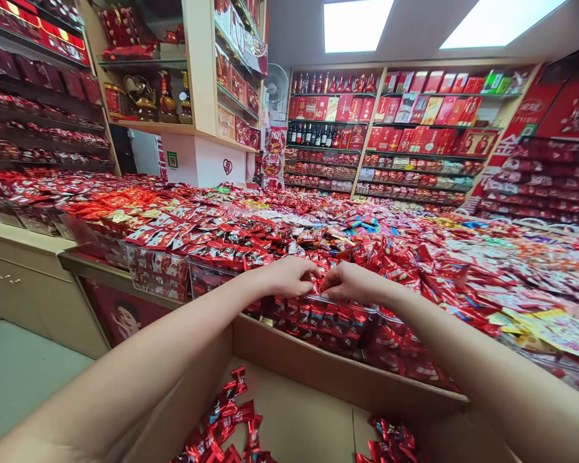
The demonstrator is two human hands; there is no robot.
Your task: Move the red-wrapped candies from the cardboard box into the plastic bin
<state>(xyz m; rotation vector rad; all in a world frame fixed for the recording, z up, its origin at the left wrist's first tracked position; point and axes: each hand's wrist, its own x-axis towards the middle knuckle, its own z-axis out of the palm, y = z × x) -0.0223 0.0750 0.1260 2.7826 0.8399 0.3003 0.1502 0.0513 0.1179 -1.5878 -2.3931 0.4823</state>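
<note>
Both my hands are at the front edge of a clear bin [318,321] filled with red-wrapped candies [313,316]. My left hand [293,275] bends its fingers down onto the candies, thumb and fingertips drawn in. Close by on its right, my right hand [351,281] has its fingers curled in a pinch just over the bin's rim. What sits between the fingertips of either hand is hidden. Below my arms stands an open cardboard box [294,399], with loose red candies [226,418] on its left and a smaller pile [390,440] on its right.
Bins heaped with wrapped sweets [164,225] spread left, right and behind. Yellow packets [550,328] lie at the right. Shelves of bottles and red boxes [415,138] line the back wall. A wooden cabinet [33,283] and greenish floor [24,379] are at the left.
</note>
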